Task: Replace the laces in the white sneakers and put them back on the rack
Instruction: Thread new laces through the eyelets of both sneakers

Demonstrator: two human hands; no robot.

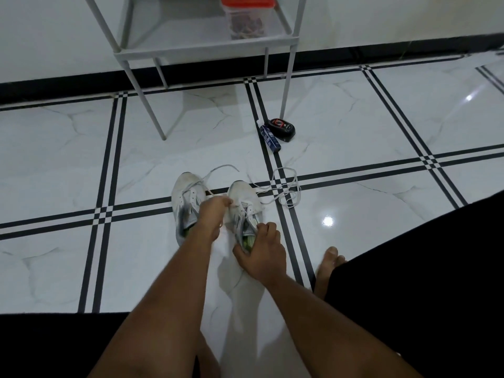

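Right sneaker (244, 205): seen at centre frame on the tiled floor (354, 214), toe pointing up-frame, lace partly threaded through the eyelets.
Left sneaker (186, 205): set just beside it on the left, upright, tongue exposed, a lace end trailing off its toe.
Left hand (211, 214): stretched in between the two sneakers, fingers closed in a pinch on a lace at the right sneaker's eyelets.
Right hand (261, 252): wrapped around the heel end of the right sneaker, fingers curled over the collar, thumb pressed on its near side.
Loose lace (286, 189): a white tangle is spotted on the floor just right of the right sneaker's toe, lying across the black tile lines.
Bottle (270, 138): a dark blue one is laid on its side, up-frame of the sneakers.
Black container (283, 129): seen touching the bottle, red marking on top, near a rack leg.
Rack (201, 51): grey metal frame in the upper centre of the frame, standing against the wall.
Tub (246, 17): clear, red-lidded, placed on the rack shelf; contents cannot be made out.
Bare foot (328, 268): seen at right of the hands, resting on the floor.
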